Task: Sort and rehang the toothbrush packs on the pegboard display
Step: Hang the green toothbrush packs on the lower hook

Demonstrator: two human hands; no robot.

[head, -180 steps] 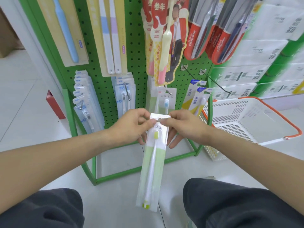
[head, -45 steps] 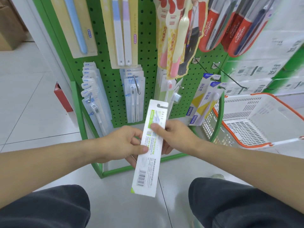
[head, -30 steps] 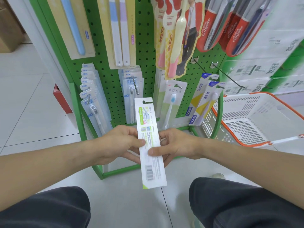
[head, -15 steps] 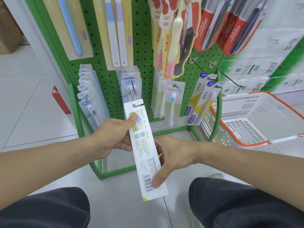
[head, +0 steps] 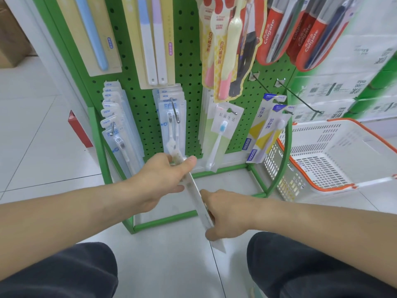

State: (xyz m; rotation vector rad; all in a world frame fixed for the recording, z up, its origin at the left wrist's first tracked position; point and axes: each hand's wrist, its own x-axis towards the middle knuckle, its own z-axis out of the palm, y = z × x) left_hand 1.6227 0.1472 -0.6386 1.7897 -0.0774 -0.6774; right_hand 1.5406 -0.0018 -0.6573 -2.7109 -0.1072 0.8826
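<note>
From the head view, the left hand [head: 160, 181] grips the upper end of a pack [head: 196, 200] turned nearly edge-on and blurred, while the right hand [head: 223, 214] pinches its lower end; the pack slants between them in front of the foot of the green pegboard [head: 191, 87]. Other packs hang on the board's hooks, and a white basket [head: 335, 155] stands on the floor to its right.

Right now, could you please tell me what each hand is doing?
Left hand: grips the upper end of the toothbrush pack.
Right hand: holds the same pack's lower end.
</note>
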